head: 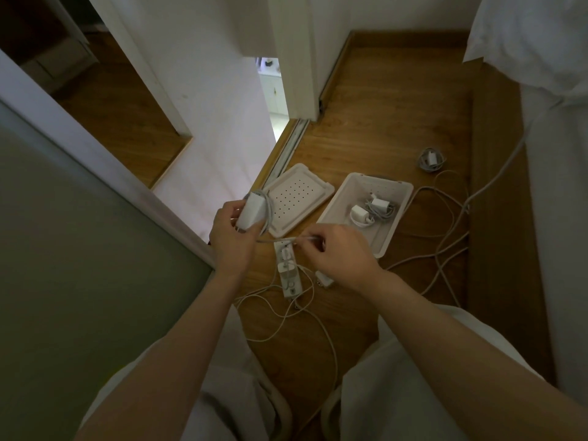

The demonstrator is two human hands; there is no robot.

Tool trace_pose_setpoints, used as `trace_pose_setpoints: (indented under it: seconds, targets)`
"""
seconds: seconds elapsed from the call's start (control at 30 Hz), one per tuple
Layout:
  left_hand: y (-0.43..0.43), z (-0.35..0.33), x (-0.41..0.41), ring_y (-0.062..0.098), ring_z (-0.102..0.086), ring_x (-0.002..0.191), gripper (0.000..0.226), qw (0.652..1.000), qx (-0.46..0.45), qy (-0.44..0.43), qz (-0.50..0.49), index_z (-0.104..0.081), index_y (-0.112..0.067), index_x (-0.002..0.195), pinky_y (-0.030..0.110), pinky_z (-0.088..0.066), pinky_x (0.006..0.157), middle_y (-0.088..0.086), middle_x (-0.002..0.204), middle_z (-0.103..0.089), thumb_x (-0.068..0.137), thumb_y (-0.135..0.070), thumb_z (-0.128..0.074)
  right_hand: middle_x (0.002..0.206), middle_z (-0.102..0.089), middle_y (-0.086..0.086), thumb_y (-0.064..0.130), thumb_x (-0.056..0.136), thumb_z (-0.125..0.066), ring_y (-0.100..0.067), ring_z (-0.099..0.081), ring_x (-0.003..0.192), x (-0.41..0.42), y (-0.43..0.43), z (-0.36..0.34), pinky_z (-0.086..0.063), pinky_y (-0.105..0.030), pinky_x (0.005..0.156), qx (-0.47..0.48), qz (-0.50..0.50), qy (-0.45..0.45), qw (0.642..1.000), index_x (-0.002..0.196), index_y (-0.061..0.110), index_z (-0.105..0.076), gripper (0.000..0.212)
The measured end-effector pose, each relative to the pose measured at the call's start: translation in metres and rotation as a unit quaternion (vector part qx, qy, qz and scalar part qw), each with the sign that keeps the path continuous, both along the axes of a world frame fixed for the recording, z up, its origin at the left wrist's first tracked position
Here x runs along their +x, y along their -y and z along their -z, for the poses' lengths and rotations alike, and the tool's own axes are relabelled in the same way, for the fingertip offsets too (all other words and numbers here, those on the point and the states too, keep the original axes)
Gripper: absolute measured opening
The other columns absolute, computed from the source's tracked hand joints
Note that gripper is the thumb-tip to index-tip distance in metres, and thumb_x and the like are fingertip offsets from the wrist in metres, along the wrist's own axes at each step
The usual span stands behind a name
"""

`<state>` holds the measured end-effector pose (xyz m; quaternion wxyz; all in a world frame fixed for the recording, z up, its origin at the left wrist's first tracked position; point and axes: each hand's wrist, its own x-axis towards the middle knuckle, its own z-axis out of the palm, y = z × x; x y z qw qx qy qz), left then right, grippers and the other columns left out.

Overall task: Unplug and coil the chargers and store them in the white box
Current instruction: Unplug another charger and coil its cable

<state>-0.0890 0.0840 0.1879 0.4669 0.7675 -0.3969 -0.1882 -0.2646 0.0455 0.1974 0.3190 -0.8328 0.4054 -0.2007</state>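
- Holding the white power adapter (pixel 251 208) in the left hand (pixel 230 240), fingers curled round its body and over the turns of cable already wound on it.
- Pinching the free cable (pixel 276 240) in the right hand (pixel 342 254) between thumb and fingertips, drawn straight across to the adapter, just above the power strip (pixel 288 289).
- For a good coil: keep light tension, lay each turn beside the last one (not crossing it), and let the cable slip through the pinch instead of jerking it.
- Probably wise to check the far end first; cannot tell from here whether it is free or caught in the loose cables (pixel 445 230) on the floor.
- After that, down into the white box (pixel 378 183), open on the wooden floor just beside the right hand, with two coiled chargers (pixel 359 214) inside and some room left.
- To the left of the box, the perforated lid (pixel 299 198), lying flat near the adapter.
- Farther away, another coiled charger (pixel 431 159), well apart from the box; also a small charger (pixel 285 268) plugged in the power strip.
- Open room mostly forward over the floor; tight on the left by the white door frame (pixel 95 154) and on the right by the bed (pixel 556 218). Mind the box rim when lowering.
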Motion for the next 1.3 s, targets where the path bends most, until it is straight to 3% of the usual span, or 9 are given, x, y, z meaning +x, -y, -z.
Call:
trace_pose_setpoints:
  seconds: [0.1, 0.3, 0.47, 0.63, 0.77, 0.9, 1.03, 1.1, 1.3]
  targets:
    - [-0.002, -0.005, -0.003, 0.012, -0.049, 0.105, 0.040, 0.994, 0.023, 0.046, 0.095, -0.054, -0.017, 0.117, 0.023, -0.051, 0.082, -0.003, 0.115, -0.052, 0.081, -0.012, -0.071, 0.064, -0.050, 0.011, 0.035, 0.091, -0.055, -0.003, -0.044, 0.064, -0.006, 0.010, 0.002, -0.040, -0.024, 0.063, -0.004, 0.045, 0.049, 0.998, 0.073, 0.026, -0.057, 0.020]
    - [-0.007, -0.015, -0.014, 0.007, -0.050, 0.103, 0.040, 0.966, 0.090, 0.024, 0.243, -0.056, -0.022, 0.113, 0.004, -0.047, 0.066, -0.007, 0.111, -0.053, 0.079, -0.007, -0.071, 0.079, -0.056, 0.009, 0.032, 0.079, -0.069, -0.011, -0.046, 0.080, -0.019, 0.026, 0.005, -0.036, -0.021, 0.069, -0.004, 0.126, 0.113, 0.986, 0.079, 0.021, -0.065, 0.012]
    - [-0.012, -0.023, -0.008, 0.013, -0.060, 0.104, 0.038, 0.921, 0.168, -0.093, 0.338, -0.058, -0.026, 0.115, 0.027, -0.057, 0.077, -0.002, 0.113, -0.059, 0.083, -0.008, -0.067, 0.074, -0.062, 0.006, 0.021, 0.079, -0.068, -0.008, -0.054, 0.074, -0.020, 0.029, 0.008, -0.044, -0.018, 0.070, 0.089, 0.077, 0.194, 0.974, 0.074, 0.027, -0.064, 0.010]
    - [-0.015, -0.032, -0.008, 0.015, -0.065, 0.100, 0.039, 0.910, 0.146, -0.177, 0.345, -0.056, -0.017, 0.123, 0.031, -0.057, 0.078, 0.006, 0.117, -0.063, 0.087, -0.002, -0.060, 0.062, -0.059, 0.015, 0.009, 0.090, -0.056, 0.006, -0.053, 0.063, -0.018, 0.030, 0.005, -0.043, -0.009, 0.066, 0.182, 0.051, 0.267, 0.945, 0.074, 0.025, -0.065, 0.024]
    - [-0.015, -0.032, -0.015, 0.027, -0.061, 0.107, 0.042, 0.899, 0.117, -0.261, 0.332, -0.052, -0.015, 0.129, 0.040, -0.055, 0.087, 0.013, 0.123, -0.058, 0.090, -0.001, -0.055, 0.074, -0.063, 0.002, 0.010, 0.095, -0.048, 0.000, -0.057, 0.066, -0.015, 0.030, 0.005, -0.045, -0.012, 0.065, 0.232, 0.062, 0.298, 0.924, 0.084, 0.015, -0.066, 0.022]
    - [-0.012, -0.030, -0.019, 0.039, -0.052, 0.114, 0.041, 0.887, 0.072, -0.324, 0.320, -0.050, -0.013, 0.131, 0.052, -0.043, 0.098, 0.023, 0.128, -0.052, 0.092, -0.002, -0.050, 0.079, -0.062, -0.022, 0.012, 0.098, -0.042, -0.022, -0.057, 0.067, -0.008, 0.022, 0.016, -0.048, -0.018, 0.061, 0.234, 0.053, 0.238, 0.941, 0.084, -0.005, -0.062, 0.030]
    - [-0.005, -0.026, -0.020, 0.038, -0.048, 0.115, 0.044, 0.887, 0.014, -0.373, 0.273, -0.044, -0.007, 0.135, 0.053, -0.037, 0.102, 0.029, 0.133, -0.045, 0.092, -0.002, -0.049, 0.062, -0.054, 0.000, 0.018, 0.100, -0.038, 0.002, -0.046, 0.049, 0.001, 0.013, 0.023, -0.037, -0.016, 0.056, 0.208, 0.024, 0.164, 0.964, 0.069, 0.016, -0.057, 0.036]
    - [-0.003, -0.026, -0.021, 0.036, -0.049, 0.117, 0.046, 0.879, -0.025, -0.405, 0.251, -0.042, -0.008, 0.136, 0.050, -0.041, 0.100, 0.026, 0.131, -0.048, 0.091, -0.002, -0.049, 0.064, -0.053, 0.007, 0.022, 0.100, -0.037, 0.004, -0.048, 0.051, 0.005, 0.007, 0.022, -0.037, -0.013, 0.054, 0.210, 0.002, 0.118, 0.970, 0.077, 0.025, -0.057, 0.030]
    - [0.002, -0.028, -0.020, 0.033, -0.055, 0.119, 0.044, 0.843, -0.111, -0.511, 0.125, -0.043, -0.016, 0.124, 0.043, -0.057, 0.079, 0.015, 0.130, -0.052, 0.085, 0.003, -0.053, 0.076, -0.056, 0.002, 0.023, 0.101, -0.034, -0.011, -0.054, 0.067, 0.015, -0.009, 0.028, -0.046, -0.025, 0.064, 0.180, -0.097, -0.010, 0.979, 0.110, 0.013, -0.059, 0.029]
